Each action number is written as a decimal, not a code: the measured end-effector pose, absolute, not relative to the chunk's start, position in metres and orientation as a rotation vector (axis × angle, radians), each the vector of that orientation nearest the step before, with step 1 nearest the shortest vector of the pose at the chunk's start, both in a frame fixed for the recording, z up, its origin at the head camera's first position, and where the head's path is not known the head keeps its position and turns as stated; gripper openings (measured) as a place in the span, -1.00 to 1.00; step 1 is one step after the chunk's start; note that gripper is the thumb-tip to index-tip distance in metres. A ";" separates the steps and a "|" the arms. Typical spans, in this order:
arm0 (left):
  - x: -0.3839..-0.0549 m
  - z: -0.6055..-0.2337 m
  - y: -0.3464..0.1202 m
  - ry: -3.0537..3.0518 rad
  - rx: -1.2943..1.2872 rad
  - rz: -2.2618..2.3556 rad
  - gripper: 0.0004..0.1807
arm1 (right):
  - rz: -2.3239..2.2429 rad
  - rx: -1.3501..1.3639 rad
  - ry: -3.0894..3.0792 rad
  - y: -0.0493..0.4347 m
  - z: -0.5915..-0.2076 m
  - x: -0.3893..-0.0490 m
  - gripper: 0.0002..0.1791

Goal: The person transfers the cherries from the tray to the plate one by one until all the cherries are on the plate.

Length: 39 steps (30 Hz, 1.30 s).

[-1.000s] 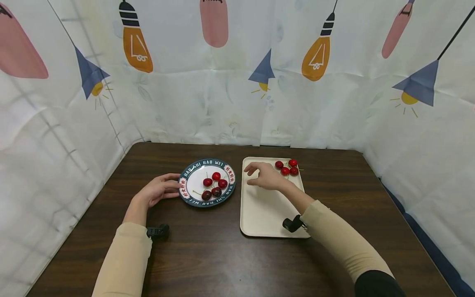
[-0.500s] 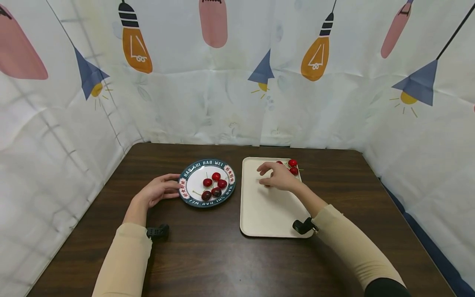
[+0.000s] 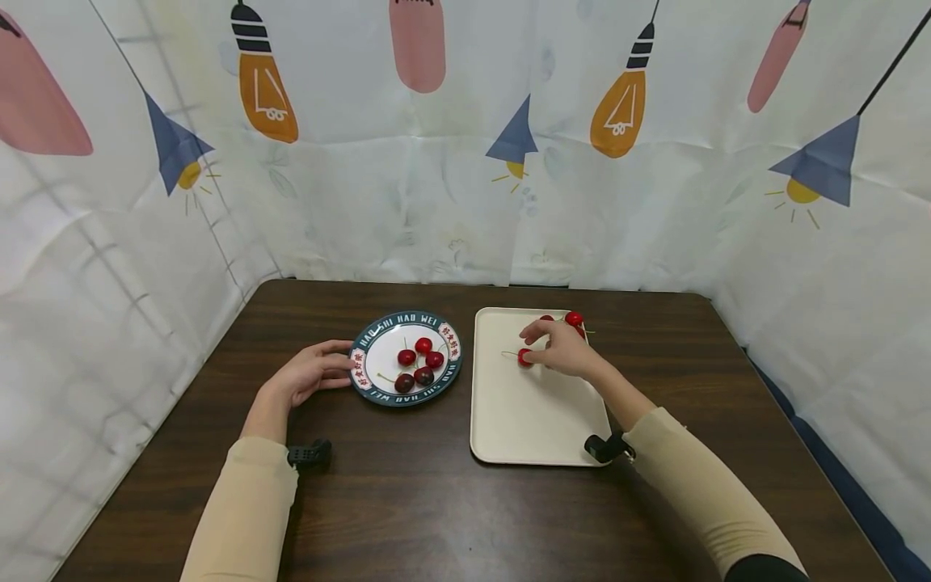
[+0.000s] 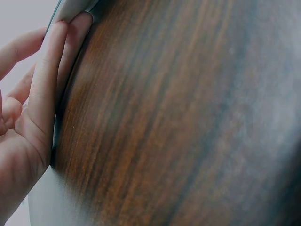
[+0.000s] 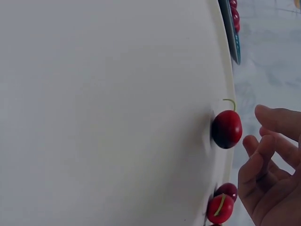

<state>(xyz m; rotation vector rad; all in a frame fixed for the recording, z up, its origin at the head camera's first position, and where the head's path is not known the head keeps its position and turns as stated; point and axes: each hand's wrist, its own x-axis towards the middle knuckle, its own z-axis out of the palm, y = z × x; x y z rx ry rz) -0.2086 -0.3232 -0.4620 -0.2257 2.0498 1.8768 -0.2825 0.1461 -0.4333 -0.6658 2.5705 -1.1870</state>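
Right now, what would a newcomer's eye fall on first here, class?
First come five red cherries on the blue-rimmed plate by the left hand. Next is a lone cherry on the cream tray, beside the right hand. Orange bulbs pattern the white curtain behind.

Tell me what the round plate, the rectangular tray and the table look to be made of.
Plate: possibly ceramic, enamel or melamine, smooth and hard-looking, with crisp lettering printed on its dark rim.
Tray: probably plastic, matte, judging by its even cream surface and rounded corners.
Table: wood or wood-look laminate, low sheen, given the dark streaked grain and soft reflection.
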 end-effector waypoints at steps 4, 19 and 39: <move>-0.208 -0.462 -0.322 2.046 -0.229 1.885 -0.24 | -1.180 -0.644 2.564 0.148 -0.435 -0.282 -0.61; -0.205 -0.464 -0.324 2.033 -0.239 1.887 -0.24 | -1.054 -0.649 2.578 0.149 -0.446 -0.280 -0.64; -0.210 -0.464 -0.325 2.034 -0.228 1.887 -0.23 | -1.069 -0.729 2.616 0.144 -0.442 -0.281 -0.67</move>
